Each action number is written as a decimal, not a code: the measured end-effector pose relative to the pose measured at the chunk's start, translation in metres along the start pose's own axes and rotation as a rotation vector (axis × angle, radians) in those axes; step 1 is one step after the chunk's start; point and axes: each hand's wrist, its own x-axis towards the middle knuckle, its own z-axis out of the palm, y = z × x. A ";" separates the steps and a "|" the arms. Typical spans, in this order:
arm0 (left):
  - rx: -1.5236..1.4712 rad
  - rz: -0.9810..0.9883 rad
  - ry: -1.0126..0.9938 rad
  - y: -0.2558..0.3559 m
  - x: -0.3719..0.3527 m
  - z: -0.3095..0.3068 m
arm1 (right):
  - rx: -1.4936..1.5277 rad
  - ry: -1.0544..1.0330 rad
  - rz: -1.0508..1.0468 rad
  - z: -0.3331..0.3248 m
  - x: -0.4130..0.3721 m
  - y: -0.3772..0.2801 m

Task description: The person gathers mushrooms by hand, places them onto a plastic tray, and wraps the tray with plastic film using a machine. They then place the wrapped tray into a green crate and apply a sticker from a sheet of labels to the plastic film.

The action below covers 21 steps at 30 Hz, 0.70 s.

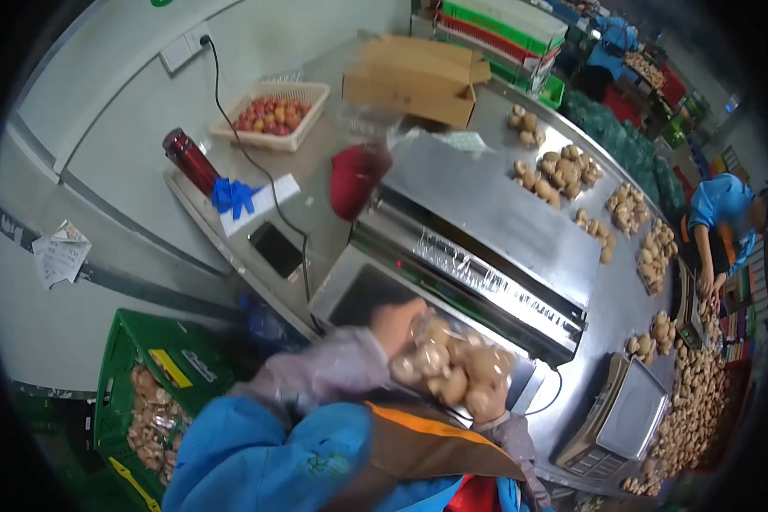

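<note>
A clear-wrapped pack of mushrooms (454,365) is in front of my body, over the near edge of the wrapping machine (478,264). My left hand (398,326) is closed at the pack's left end, its fingers curled at the film. At the right end, my right hand (490,413) grips from below, its fingers partly hidden by the mushrooms. Right beyond the pack run the machine's shiny bar and dark front plate.
Several mushroom piles (563,171) lie on the metal table, with a scale (627,410) at right. A co-worker (721,218) handles things there. Left are a green crate (136,341), phone (276,250), red flask (190,160) and fruit basket (303,132). Behind stands a cardboard box (418,81).
</note>
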 end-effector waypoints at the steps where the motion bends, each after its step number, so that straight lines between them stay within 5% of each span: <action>1: -0.705 0.238 -0.283 0.014 -0.014 0.004 | -0.238 -0.136 -0.036 -0.002 -0.006 -0.003; 3: -1.244 0.354 -0.543 0.039 -0.042 0.003 | -0.888 -0.496 -0.256 -0.010 -0.024 -0.027; 8: -0.708 0.269 -0.559 0.102 -0.077 -0.025 | -1.347 -1.381 -0.102 -0.017 -0.056 -0.068; 10: -0.729 0.622 -0.333 0.098 -0.082 0.001 | -1.699 -1.454 -0.176 -0.013 -0.038 -0.058; 11: -1.135 0.207 -0.809 0.085 -0.095 0.025 | -1.845 -1.272 -0.338 -0.004 -0.026 -0.061; 12: -1.373 0.060 -0.818 0.090 -0.105 0.027 | -1.690 -1.039 -0.452 0.009 -0.012 -0.070; 14: -1.194 0.356 -0.824 0.045 -0.113 0.080 | -1.126 -1.132 -0.141 0.060 -0.011 -0.117; 15: -1.710 0.313 -1.168 0.053 -0.116 0.066 | -0.937 -1.349 -0.277 0.078 -0.022 -0.130; 17: -2.219 0.330 -1.374 0.047 -0.133 0.038 | -0.964 -1.982 -0.449 0.112 -0.056 -0.146; 19: -2.009 0.134 -0.997 0.029 -0.158 0.030 | -1.082 -2.073 -0.334 0.117 -0.090 -0.146; 21: -1.792 -0.059 -0.703 0.010 -0.180 0.025 | -1.115 -1.748 -0.181 0.098 -0.089 -0.126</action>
